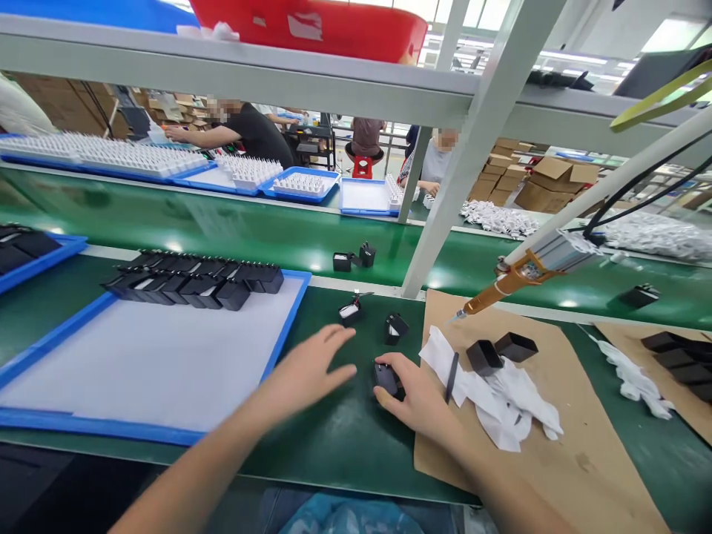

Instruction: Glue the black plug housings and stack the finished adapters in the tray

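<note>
Bench: dark green mat (334, 445) before me; brown cardboard sheet (584, 475) to my right
Frame: grey steel shelf (278, 74) over my head, with a slanted post (442, 208)
Beyond: stacked cartons (545, 182)
Light: bright ceiling strips (556, 58), with glare on the green belt (250, 230)

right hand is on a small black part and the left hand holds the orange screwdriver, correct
No. In the head view the right hand is on the small black part, but the left hand holds nothing; it is spread open over the green table. The orange screwdriver hangs free above the cardboard sheet.
</note>
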The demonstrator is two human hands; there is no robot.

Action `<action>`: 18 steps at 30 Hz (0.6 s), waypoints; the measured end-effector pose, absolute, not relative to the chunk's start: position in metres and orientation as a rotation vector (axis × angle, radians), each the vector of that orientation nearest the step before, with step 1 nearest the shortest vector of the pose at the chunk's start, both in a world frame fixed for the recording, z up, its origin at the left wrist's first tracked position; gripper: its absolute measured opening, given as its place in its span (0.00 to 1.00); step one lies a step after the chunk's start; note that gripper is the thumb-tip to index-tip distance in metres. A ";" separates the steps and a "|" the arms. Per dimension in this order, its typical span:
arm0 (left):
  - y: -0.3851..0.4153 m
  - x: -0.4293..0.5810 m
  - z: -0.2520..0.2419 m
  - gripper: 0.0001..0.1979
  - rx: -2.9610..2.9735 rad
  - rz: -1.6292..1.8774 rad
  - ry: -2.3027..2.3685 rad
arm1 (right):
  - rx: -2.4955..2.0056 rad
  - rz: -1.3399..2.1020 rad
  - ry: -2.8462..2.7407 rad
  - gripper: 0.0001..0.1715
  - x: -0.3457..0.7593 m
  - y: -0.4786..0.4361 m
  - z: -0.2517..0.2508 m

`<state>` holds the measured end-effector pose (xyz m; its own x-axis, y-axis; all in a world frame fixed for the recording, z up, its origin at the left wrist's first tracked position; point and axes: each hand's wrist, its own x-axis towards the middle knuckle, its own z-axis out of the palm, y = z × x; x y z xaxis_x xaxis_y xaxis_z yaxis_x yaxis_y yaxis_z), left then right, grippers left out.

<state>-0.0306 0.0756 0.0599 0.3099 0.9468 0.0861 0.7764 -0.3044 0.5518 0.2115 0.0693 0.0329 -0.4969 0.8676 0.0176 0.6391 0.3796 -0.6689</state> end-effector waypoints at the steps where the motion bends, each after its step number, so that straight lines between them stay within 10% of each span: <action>1: 0.096 -0.040 0.067 0.25 2.223 0.555 1.606 | -1.305 0.871 -2.287 0.20 0.213 0.069 0.034; 18: 0.345 -0.067 0.051 0.26 2.377 0.112 1.870 | -1.213 0.890 -2.263 0.25 0.215 0.071 0.021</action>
<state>-0.0666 0.3450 0.0511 0.2362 0.9716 -0.0131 0.9631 -0.2323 0.1361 0.2152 0.0713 0.0207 -0.5306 0.8452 0.0636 0.5756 0.4143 -0.7050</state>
